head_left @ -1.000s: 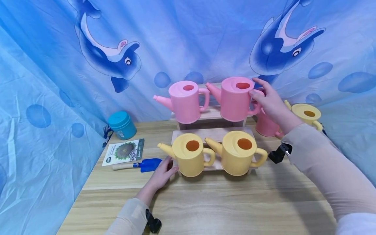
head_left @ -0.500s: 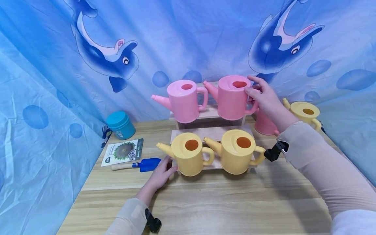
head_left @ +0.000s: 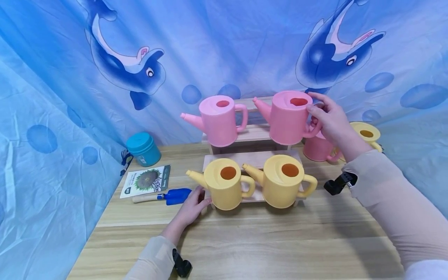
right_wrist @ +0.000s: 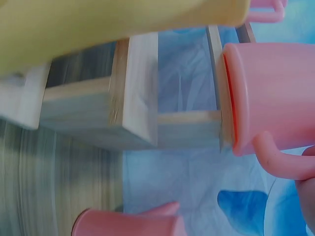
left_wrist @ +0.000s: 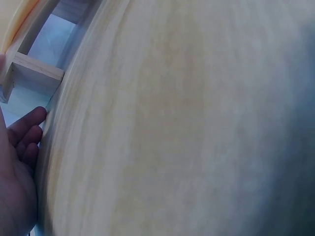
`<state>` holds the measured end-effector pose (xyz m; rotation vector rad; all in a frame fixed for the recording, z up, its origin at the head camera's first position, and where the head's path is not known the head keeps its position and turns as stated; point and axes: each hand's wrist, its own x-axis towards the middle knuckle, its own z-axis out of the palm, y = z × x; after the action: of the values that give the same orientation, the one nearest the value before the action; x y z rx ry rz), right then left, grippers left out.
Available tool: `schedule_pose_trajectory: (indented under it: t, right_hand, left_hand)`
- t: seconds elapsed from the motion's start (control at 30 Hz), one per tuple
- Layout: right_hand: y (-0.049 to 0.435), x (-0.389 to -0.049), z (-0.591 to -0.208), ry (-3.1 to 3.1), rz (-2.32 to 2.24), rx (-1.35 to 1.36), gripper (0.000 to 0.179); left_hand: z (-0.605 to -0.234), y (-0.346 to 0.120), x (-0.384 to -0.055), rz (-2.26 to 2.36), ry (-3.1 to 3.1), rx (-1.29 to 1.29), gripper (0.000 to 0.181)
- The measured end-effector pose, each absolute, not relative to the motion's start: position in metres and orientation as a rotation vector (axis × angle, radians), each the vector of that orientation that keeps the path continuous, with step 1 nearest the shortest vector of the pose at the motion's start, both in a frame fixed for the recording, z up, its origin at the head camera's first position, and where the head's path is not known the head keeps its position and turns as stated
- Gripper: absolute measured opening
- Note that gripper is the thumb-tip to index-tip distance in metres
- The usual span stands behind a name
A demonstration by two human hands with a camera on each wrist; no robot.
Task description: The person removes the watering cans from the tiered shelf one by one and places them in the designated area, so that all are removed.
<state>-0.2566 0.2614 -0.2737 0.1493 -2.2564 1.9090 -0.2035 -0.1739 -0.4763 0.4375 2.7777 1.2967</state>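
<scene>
A pink watering can is at the right end of the upper tier of a wooden stand. My right hand grips it at the handle and upper side, spout to the left. In the right wrist view this pink can's base is right at the shelf edge. Another pink watering can stands to its left. Two yellow watering cans, one left and one right, are on the lower tier. My left hand rests at the stand's front left corner, thumb toward the front, fingers loosely bent.
To the right of the stand, behind my right arm, are a third pink watering can and a third yellow one. At left lie a blue hand trowel, a seed packet and a teal tub. A dolphin-print curtain surrounds the table.
The gripped pink watering can shifts slightly left, then back right, ending farther from the other pink can than before. My left hand stays at the stand's corner.
</scene>
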Motion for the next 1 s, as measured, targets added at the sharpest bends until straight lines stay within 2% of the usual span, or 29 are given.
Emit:
schedule_pose_trajectory:
  t: [0.23, 0.6, 1.0]
  right_hand:
    - [0.277, -0.247, -0.277, -2.187, 1.987, 0.107, 0.064]
    - [0.3, -0.234, -0.288, -1.931, 2.172, 0.064, 0.06]
    - [0.324, -0.224, -0.308, -1.382, 2.353, 0.228, 0.043]
  left_hand:
    - [-0.478, -0.176, -0.204, 1.329, 2.763, 0.449, 0.059]
    - [-0.478, -0.176, -0.203, 1.325, 2.752, 0.436, 0.061]
    - [-0.476, -0.172, -0.204, 1.326, 2.762, 0.453, 0.059]
